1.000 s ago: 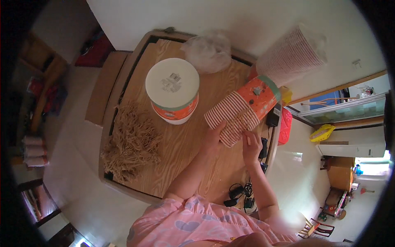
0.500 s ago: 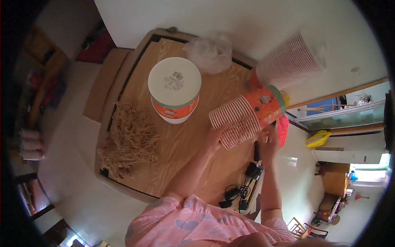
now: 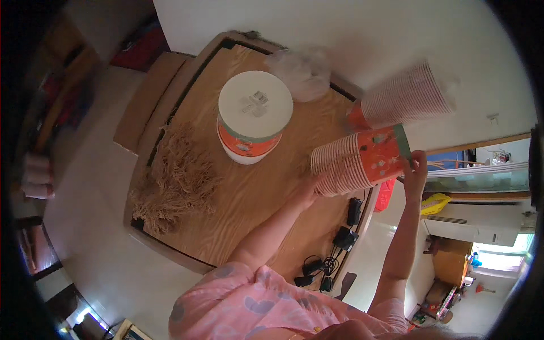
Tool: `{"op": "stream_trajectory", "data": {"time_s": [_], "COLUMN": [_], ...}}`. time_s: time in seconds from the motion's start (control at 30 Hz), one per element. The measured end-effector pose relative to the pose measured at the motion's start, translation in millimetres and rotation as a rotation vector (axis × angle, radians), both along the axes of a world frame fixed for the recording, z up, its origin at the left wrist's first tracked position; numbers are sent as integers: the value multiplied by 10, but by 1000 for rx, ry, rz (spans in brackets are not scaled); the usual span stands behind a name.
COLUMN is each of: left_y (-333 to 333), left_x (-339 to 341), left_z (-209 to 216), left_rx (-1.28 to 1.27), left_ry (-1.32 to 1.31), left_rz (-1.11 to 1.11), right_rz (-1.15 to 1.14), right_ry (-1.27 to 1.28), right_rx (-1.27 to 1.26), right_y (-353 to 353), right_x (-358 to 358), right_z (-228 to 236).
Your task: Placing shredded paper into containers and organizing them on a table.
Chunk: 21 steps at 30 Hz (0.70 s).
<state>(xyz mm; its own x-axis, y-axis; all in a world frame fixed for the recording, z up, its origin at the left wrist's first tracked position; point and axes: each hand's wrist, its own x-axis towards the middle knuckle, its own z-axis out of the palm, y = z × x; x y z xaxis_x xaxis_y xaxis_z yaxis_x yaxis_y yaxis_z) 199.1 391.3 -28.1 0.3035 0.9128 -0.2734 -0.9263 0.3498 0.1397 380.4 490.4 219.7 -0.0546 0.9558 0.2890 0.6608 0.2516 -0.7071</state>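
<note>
A nested stack of paper buckets [image 3: 345, 164] lies on its side, tilted, above the right part of the wooden tabletop. Its end bucket is orange with a green band round the base; the others show as a row of white rims. My left hand [image 3: 310, 191] grips the stack from below at the rim end, its fingers partly hidden. At the other end, my right hand [image 3: 417, 163] pinches the green-banded base edge. Left of the stack, an upturned bucket with a white base [image 3: 255, 107] stands on the table, orange and green on its side.
A second bucket stack [image 3: 405, 99] in clear plastic leans by the wall. A crumpled clear bag [image 3: 301, 73] lies at the table's far edge, a heap of brown stringy fibre [image 3: 175, 181] at the left. Black adapters and cables [image 3: 326, 263] lie near the front right edge.
My right hand has moved up and right from beneath the stack to the base of the end bucket. The stack and my left hand have shifted slightly right in view.
</note>
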Motion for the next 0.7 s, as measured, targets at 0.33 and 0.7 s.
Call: {"op": "stream_trajectory", "data": {"time_s": [0.33, 0.7], "left_y": [-387, -338], "left_x": [100, 131], "left_z": [39, -320], "left_rx": [-25, -266], "left_ry": [866, 923], "left_rz": [23, 230], "right_rz": [21, 6], "right_ry": [-229, -416], "right_rx": [180, 261], "right_y": [-144, -357], "right_x": [-465, -1037], "right_z": [113, 118]}}
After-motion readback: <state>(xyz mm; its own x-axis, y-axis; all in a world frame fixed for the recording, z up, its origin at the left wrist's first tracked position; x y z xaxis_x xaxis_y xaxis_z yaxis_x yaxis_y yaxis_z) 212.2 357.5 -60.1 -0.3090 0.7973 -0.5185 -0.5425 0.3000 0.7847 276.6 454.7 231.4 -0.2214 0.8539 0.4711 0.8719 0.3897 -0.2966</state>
